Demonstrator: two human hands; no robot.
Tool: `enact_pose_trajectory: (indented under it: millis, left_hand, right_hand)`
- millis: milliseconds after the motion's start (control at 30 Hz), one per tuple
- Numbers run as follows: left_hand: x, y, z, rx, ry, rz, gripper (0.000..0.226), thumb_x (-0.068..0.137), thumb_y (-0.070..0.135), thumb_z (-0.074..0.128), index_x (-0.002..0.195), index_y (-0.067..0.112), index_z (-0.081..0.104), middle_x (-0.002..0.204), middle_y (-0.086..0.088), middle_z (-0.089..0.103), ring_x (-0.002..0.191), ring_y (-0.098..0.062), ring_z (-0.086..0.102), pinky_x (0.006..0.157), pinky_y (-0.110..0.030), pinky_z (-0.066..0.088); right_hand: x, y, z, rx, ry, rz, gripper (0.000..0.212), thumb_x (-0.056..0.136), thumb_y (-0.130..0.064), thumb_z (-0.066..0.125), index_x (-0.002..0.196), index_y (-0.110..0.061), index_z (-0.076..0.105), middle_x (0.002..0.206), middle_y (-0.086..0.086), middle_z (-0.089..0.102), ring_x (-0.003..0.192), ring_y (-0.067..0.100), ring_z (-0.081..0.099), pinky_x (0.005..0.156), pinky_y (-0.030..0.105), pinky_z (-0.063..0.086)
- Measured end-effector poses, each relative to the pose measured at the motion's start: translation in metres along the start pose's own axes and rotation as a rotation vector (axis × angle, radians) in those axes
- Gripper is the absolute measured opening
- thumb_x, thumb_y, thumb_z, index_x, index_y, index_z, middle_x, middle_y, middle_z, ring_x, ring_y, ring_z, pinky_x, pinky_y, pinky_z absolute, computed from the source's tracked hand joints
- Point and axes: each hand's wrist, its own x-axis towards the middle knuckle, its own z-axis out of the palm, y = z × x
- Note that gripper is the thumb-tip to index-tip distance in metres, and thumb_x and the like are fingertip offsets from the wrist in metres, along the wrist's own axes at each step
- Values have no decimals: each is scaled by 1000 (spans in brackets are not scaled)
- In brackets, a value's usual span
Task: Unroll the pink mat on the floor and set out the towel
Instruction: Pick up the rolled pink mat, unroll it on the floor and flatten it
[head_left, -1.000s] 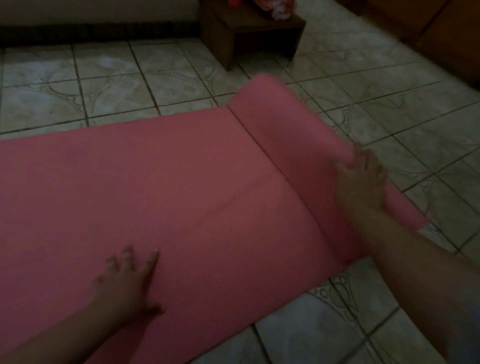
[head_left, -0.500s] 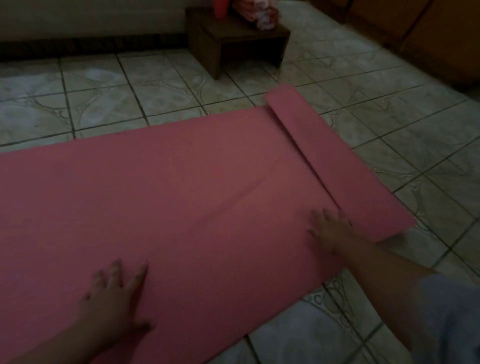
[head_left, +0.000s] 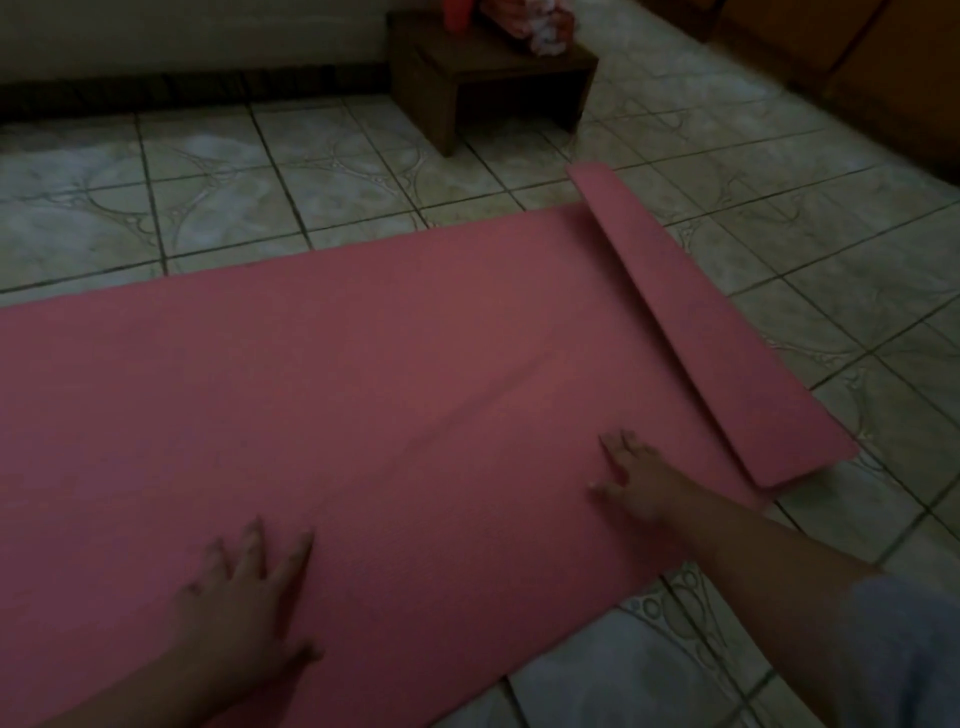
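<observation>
A long pink foam mat (head_left: 363, 374) lies spread across the tiled floor (head_left: 260, 171), its far end flopped back in a narrow curled flap (head_left: 711, 332). The left hand (head_left: 249, 597) and right hand (head_left: 639, 483) press flat, fingers splayed, gripping nothing. Released, the springy flap could curl back. No towel visible.

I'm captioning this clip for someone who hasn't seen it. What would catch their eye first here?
The pink mat dominates, spread across the tiled floor, with its far end folded over in a flat strip at the right. Both hands press flat on it: the left hand near the bottom, the right hand beside the strip. A small dark wooden stool stands behind, at the top.
</observation>
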Motion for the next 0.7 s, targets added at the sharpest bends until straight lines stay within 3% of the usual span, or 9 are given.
enact_pose_trajectory:
  millis: [167, 400, 500, 600, 700]
  left_hand:
    - [1, 7, -7, 13, -40, 30, 111, 68, 73, 55, 146, 36, -15, 156, -13, -24, 142, -50, -1, 112, -55, 25]
    - [3, 11, -4, -13, -23, 39, 113, 63, 80, 50, 142, 40, -21, 152, -8, -32, 142, -49, -7, 111, -58, 22]
    - [3, 1, 3, -71, 59, 34, 118, 50, 91, 38, 137, 40, -23, 148, 0, -33, 145, -43, -5, 111, -58, 21]
    - [5, -17, 7, -150, 114, -18, 124, 39, 93, 21, 143, 35, -16, 155, 4, -23, 147, -34, -4, 111, -59, 20]
    - [7, -52, 10, -272, 160, -153, 122, 41, 93, 29, 146, 41, -7, 160, 3, -15, 148, -31, -1, 111, -58, 21]
  right_hand:
    - [8, 15, -7, 25, -21, 9, 94, 87, -51, 57, 152, -18, -2, 162, 10, -7, 150, 23, 2, 118, 27, 6]
    - [10, -7, -13, -91, -50, 113, 99, 86, -64, 45, 152, -13, -9, 161, 12, -12, 150, 26, -1, 121, 41, 4]
    - [9, -44, -4, -58, 40, -46, 96, 87, -61, 47, 153, -13, -3, 161, 12, -8, 149, 24, -5, 121, 40, 1]
    - [5, -96, 0, -57, 19, -269, 92, 87, -58, 52, 153, -22, -3, 161, 8, -14, 149, 29, -8, 122, 41, 2]
    - [2, -151, 6, -84, -37, -401, 92, 86, -57, 54, 153, -27, -1, 160, 10, -16, 148, 33, -10, 121, 41, 0]
